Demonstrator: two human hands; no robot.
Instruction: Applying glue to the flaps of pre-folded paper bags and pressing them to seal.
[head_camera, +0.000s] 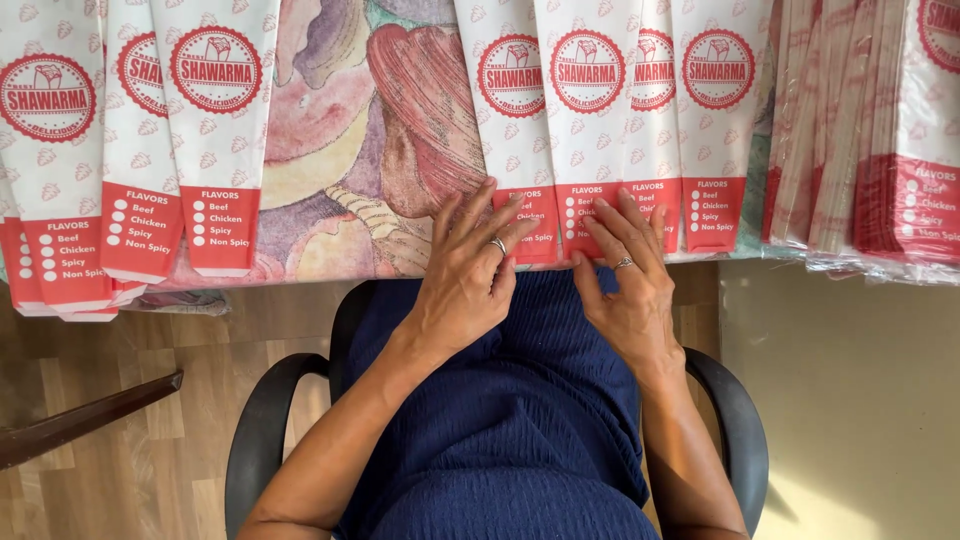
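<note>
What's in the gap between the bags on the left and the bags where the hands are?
In the head view, no bag lies there: only the painted table cover shows between the left paper bags and the paper bags that the left hand and right hand touch.

Paper sleeves (600, 120) run off the top edge, full length unseen. Wrapped stack (880, 140) cut by the right edge; count too dense to tell. Left hand (465, 275) and right hand (630, 280) cover 2 sleeves' lower ends. Tablecloth (340, 150) picture mostly covered.
</note>
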